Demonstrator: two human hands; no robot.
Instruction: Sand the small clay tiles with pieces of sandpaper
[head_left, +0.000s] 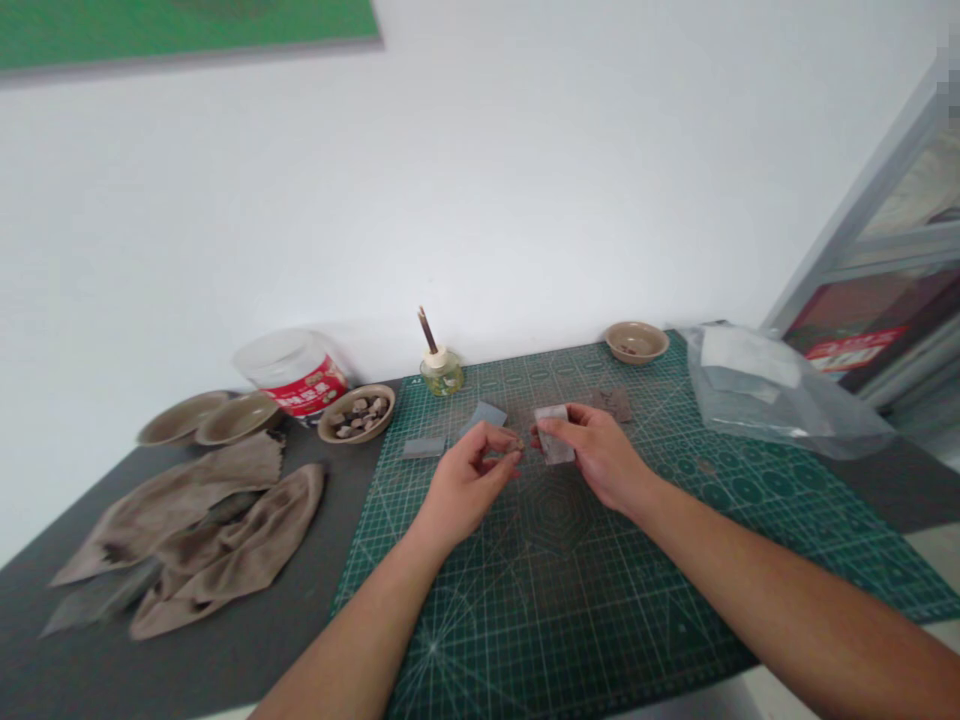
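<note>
Both my hands meet over the far middle of a green cutting mat [570,590]. My left hand [469,480] is closed in a pinch on a small brown piece [515,441], too small to name. My right hand [596,450] grips a small grey rectangular sheet [553,432], which looks like sandpaper, right beside that piece. Two more grey sheets [484,414] lie on the mat just beyond my left hand, one of them [424,447] at the mat's left edge.
A bowl of small stones [358,413], two empty bowls [214,418], a clear tub with a red label [296,372] and brown cloths [202,520] lie left. A small glass bottle [442,372], another bowl [637,342] and a plastic bag [772,395] sit at the back.
</note>
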